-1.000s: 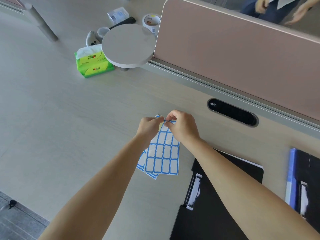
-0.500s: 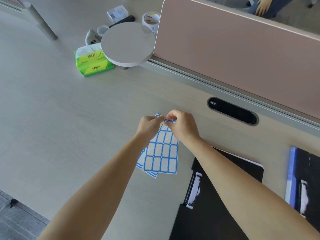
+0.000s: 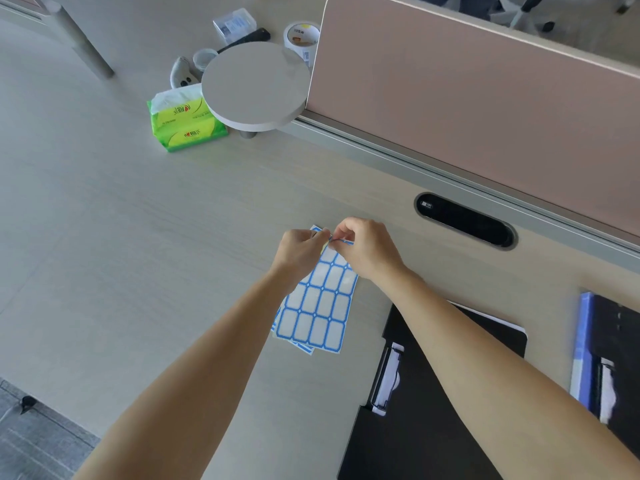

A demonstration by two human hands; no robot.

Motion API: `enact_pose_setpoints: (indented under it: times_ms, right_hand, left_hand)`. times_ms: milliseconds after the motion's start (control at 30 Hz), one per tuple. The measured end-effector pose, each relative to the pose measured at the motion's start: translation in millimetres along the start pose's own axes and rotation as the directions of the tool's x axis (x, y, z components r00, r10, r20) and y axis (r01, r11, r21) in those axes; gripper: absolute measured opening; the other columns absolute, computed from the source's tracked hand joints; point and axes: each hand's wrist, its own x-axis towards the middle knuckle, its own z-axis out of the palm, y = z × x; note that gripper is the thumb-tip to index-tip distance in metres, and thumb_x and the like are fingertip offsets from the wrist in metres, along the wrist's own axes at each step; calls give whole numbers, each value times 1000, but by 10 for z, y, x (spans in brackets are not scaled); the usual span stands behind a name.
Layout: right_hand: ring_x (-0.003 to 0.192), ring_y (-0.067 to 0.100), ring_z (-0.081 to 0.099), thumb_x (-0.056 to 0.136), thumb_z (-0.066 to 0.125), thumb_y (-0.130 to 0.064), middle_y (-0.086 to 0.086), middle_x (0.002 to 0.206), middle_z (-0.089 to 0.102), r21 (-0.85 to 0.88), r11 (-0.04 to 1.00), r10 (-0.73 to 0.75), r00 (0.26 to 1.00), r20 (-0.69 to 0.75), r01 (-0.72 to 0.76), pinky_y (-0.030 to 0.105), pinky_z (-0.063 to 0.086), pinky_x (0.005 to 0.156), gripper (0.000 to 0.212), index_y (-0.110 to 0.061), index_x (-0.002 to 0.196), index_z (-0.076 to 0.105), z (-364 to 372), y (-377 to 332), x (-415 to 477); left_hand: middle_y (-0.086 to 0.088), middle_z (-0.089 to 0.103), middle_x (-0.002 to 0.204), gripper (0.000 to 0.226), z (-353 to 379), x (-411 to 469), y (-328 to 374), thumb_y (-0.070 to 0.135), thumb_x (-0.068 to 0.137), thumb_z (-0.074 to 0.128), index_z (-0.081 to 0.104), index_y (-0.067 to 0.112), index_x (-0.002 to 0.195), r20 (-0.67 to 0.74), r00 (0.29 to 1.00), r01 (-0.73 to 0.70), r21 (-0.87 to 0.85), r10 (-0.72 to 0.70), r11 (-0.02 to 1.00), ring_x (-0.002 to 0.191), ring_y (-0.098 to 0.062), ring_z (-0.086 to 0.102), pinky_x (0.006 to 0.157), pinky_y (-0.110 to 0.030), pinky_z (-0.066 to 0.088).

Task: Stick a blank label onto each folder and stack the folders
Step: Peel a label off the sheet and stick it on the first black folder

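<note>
Your left hand and right hand together pinch the blue-gridded paper label sheet; the flat black folder lies lower-right, nearer the right.

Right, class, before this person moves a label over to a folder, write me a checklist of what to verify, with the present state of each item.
1. Sheet held: left hand and right hand both pinch the far end of the label sheet. Ok.
2. Label peeled free: fingers hide it. Cannot tell.
3. Target near: black folder lies flat beside the sheet. Ok.
4. Its cover free of labels: none shows, but part is hidden. Cannot tell.
5. Folders stacked: blue-spined folder lies apart on the desk. Not ok.
</note>
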Motion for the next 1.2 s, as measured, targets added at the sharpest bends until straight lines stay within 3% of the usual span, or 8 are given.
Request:
enact_pose_setpoints:
  times_ms: [267, 467, 667, 833, 933, 1000, 1100, 1200]
  right_hand:
    - [92, 24, 55, 83, 75, -22, 1, 100, 61, -258, 929, -269, 963, 17, 264, 37, 46, 80, 11, -13, 84, 70, -70, 12, -14]
    - [81, 27, 58, 83, 73, -18, 1, 82, 67, -293, 895, -342, 939, 29, 335, 39, 48, 74, 9, -12, 81, 68, -60, 21, -70]
    - [83, 22, 61, 86, 71, -20, -3, 84, 67, -167, 960, -227, 974, 3, 224, 34, 50, 72, 11, -15, 93, 64, -49, 88, -93]
    - [64, 4, 58, 87, 70, -19, -4, 78, 70, -15, 992, -126, 991, -45, 126, 19, 47, 65, 3, -17, 88, 70, -23, 151, -40]
    - [59, -3, 53, 87, 70, -16, -4, 75, 66, 15, 991, -128, 989, -68, 129, 5, 37, 58, 3, -13, 85, 70, -29, 150, -42]
    - [63, -3, 53, 87, 70, -15, -3, 81, 65, 5, 990, -142, 987, -72, 143, 4, 37, 60, 3, -14, 85, 69, -32, 156, -38]
    - [69, 8, 57, 86, 71, -18, -2, 85, 64, -42, 984, -173, 983, -54, 171, 18, 46, 65, 2, -16, 85, 69, -29, 176, -28]
    - [70, 15, 62, 87, 69, -23, -5, 79, 70, -51, 986, -163, 986, -40, 161, 34, 54, 66, 4, -20, 84, 69, -23, 180, -40]
  left_hand:
    - [9, 22, 45, 51, -27, 63, -81, 35, 92, 57, 24, 20, 55, 25, 999, -33, 111, 30, 993, 42, -13, 19, 45, -24, 17]
    - [4, 26, 54, 50, -48, 124, -95, 38, 93, 56, 24, 19, 58, 17, 998, -59, 214, 57, 975, 48, -17, 22, 47, -26, 20]
    - [9, 24, 48, 52, -39, 153, -101, 42, 93, 57, 26, 22, 57, 48, 999, -33, 140, 26, 990, 44, -14, 21, 47, -25, 19]
    - [8, 22, 52, 27, -113, 123, -93, 38, 89, 63, 53, 15, 79, 180, 983, 40, 14, -42, 999, 45, -12, 22, 43, -22, 19]
    - [1, 27, 62, 24, -135, 126, -144, 27, 71, 70, 50, 16, 65, 248, 969, 14, 12, -16, 1000, 57, -17, 24, 56, -31, 19]
    - [3, 26, 57, 27, -132, 133, -194, 16, 77, 71, 48, 17, 63, 260, 966, 0, 57, -15, 998, 51, -15, 21, 51, -28, 18]
    - [1, 28, 58, 14, -112, 153, -244, 11, 86, 67, 56, 11, 76, 240, 971, -11, 108, -16, 994, 47, -14, 23, 46, -24, 19]
    - [-6, 38, 67, 11, -109, 155, -268, 10, 84, 67, 58, 5, 79, 247, 969, -20, 109, -8, 994, 59, -21, 32, 57, -32, 27]
